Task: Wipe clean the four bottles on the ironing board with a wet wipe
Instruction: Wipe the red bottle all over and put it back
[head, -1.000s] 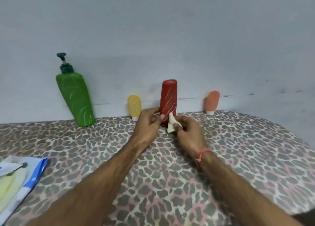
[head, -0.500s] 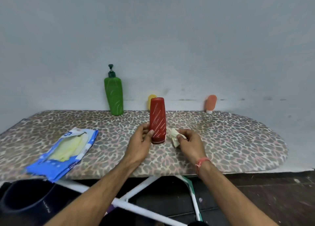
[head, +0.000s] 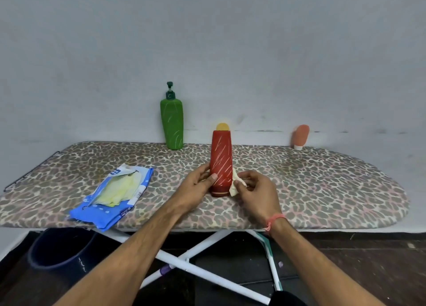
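A: From the head camera, what was on the ironing board [head: 322,190]?

B: The red bottle [head: 220,165] stood upright near the middle, cap end down on the leopard-print cover. The left hand [head: 198,188] gripped its lower part from the nine o'clock side, thumb across the front and fingers curled round behind. The right hand [head: 258,190] sat at the bottle's three o'clock, fingers pressed together, pinching the wet wipe [head: 235,184] against the bottle's lower side.

A: And the other bottles?

B: All at the far edge, by the wall [head: 207,40]. The green pump bottle [head: 172,123] stood upright at about eleven o'clock from the red one. The yellow bottle [head: 222,126] was directly behind the red one at twelve o'clock, only its rounded top showing. The orange bottle [head: 300,136] stood on its white cap at about two o'clock, well apart from the rest.

A: Anything else on the cover?

B: A blue wipes packet [head: 110,204] lay open at the red bottle's eight o'clock, near the front edge, pale yellow wipes showing through its opening.

A: Below the board?

B: White crossed legs [head: 196,266] and a dark bucket [head: 57,250] at the lower left. A pinkish thread band [head: 274,219] circled the right wrist.
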